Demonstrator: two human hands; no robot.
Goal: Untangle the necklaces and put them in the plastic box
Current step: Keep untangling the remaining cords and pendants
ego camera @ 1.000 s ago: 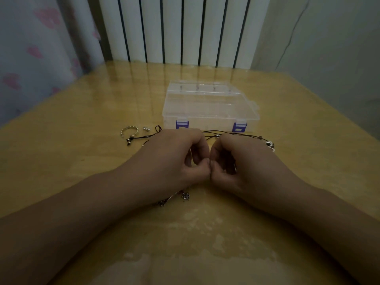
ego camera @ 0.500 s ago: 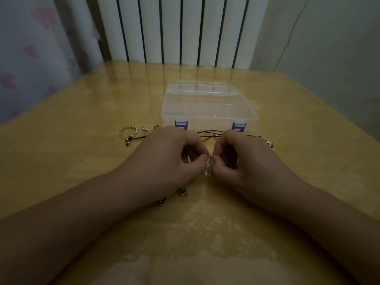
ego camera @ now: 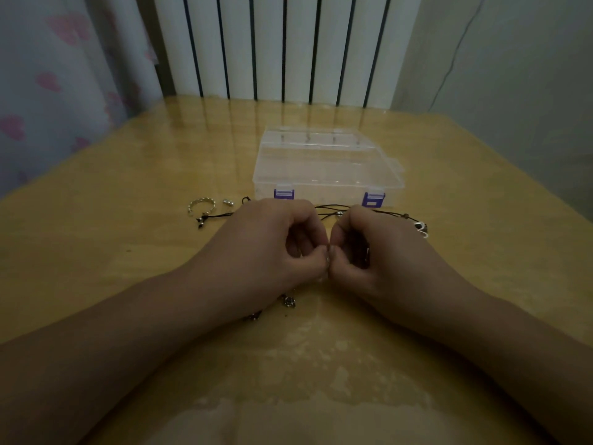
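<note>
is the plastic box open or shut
Shut: the clear lid lies flat on the plastic box and both purple latches sit folded down on its front.

- You have a wooden table (ego camera: 128, 194) in front of you, glossy, with pale worn patches near your edge.
- You can see a white radiator (ego camera: 298, 46) past the far edge, its ribs split by dark gaps and mirrored in the tabletop.
- On your left hangs a curtain (ego camera: 48, 91), pale with pink heart shapes.
- On your right stands a plain wall (ego camera: 513, 91).
- You can trace a thin cable (ego camera: 455, 53) running down that wall.
</note>
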